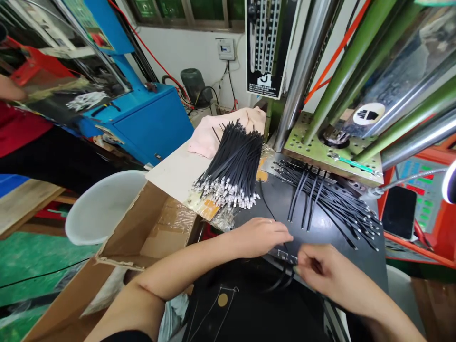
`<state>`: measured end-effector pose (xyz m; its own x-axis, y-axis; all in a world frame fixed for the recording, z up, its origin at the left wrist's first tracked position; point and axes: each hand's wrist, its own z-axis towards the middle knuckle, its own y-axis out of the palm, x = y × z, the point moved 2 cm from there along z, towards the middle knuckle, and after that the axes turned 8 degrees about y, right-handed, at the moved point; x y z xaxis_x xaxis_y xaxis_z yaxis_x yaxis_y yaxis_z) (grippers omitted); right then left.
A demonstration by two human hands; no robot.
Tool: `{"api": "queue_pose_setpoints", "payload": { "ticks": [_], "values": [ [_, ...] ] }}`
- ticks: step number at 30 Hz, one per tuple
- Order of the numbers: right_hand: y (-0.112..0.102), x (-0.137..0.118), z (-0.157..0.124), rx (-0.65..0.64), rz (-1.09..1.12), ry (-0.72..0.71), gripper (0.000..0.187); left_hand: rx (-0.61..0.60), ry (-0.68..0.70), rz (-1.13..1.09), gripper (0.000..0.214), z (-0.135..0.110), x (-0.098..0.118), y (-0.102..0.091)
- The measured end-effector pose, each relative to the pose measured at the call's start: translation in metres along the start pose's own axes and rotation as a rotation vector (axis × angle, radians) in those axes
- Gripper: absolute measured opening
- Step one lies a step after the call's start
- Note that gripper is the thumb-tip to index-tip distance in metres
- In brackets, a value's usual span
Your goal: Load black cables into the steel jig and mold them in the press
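Observation:
My left hand (258, 236) is closed at the table's front edge, fingers pressed together around a thin black cable (265, 202) that runs up from it. To its right, my right hand (317, 268) is curled into a pinch; whatever it holds, if anything, is hidden. Between the hands is a small metal strip (287, 257), with black cables (280, 283) hanging below it over my lap. Beyond my left hand lies a thick bundle of black cables (237, 161) with silvery connector ends. More black cables (331, 202) are spread on the dark table plate (274, 192).
A green press (331, 142) with steel columns stands behind the table. An open cardboard box (153, 228) and a white tub (103, 204) are at left. A phone (401, 212) rests on the red control box at right. Another person (21, 126) is at far left.

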<state>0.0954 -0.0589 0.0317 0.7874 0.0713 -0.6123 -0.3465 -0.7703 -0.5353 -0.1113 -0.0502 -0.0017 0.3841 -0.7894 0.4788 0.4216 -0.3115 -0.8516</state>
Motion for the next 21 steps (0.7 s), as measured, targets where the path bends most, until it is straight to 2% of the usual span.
{"api": "queue_pose_setpoints", "payload": {
  "ticks": [2, 4, 6, 7, 9, 12, 14, 16, 18, 19, 21],
  "values": [
    [-0.014, -0.012, -0.021, 0.022, 0.008, -0.045, 0.024, 0.085, 0.076, 0.052, 0.029, 0.001, -0.006, -0.021],
    [-0.022, -0.025, -0.024, 0.071, 0.031, -0.081, 0.028, 0.214, 0.051, 0.122, 0.031, 0.001, -0.025, -0.048],
    [-0.023, -0.037, -0.008, 0.123, 0.098, -0.121, 0.027, 0.286, -0.015, 0.181, 0.032, 0.001, -0.057, -0.071],
    [-0.02, -0.04, 0.004, 0.157, 0.129, -0.14, 0.024, 0.278, -0.058, 0.207, 0.033, 0.001, -0.077, -0.079],
    [-0.013, -0.037, 0.032, 0.245, 0.122, -0.175, 0.015, 0.187, -0.189, 0.277, 0.035, 0.002, -0.116, -0.086],
    [-0.009, -0.003, 0.059, 0.391, -0.156, -0.19, 0.022, 0.015, -0.369, 0.367, 0.049, 0.0, -0.16, -0.084],
    [-0.02, 0.039, 0.065, 0.518, -0.385, -0.142, 0.022, -0.014, -0.382, 0.323, 0.048, 0.001, -0.172, -0.081],
    [-0.044, 0.085, 0.068, 0.705, -0.53, -0.054, 0.025, 0.027, -0.385, 0.14, 0.038, 0.01, -0.178, -0.08],
    [-0.077, 0.122, 0.073, 0.889, -0.604, 0.037, 0.032, 0.091, -0.466, -0.15, 0.027, 0.029, -0.185, -0.077],
    [-0.093, 0.135, 0.079, 0.944, -0.615, 0.071, 0.037, 0.116, -0.519, -0.284, 0.022, 0.042, -0.19, -0.073],
    [-0.123, 0.146, 0.094, 0.962, -0.547, 0.113, 0.041, 0.153, -0.616, -0.464, 0.013, 0.071, -0.202, -0.062]
  ]
}}
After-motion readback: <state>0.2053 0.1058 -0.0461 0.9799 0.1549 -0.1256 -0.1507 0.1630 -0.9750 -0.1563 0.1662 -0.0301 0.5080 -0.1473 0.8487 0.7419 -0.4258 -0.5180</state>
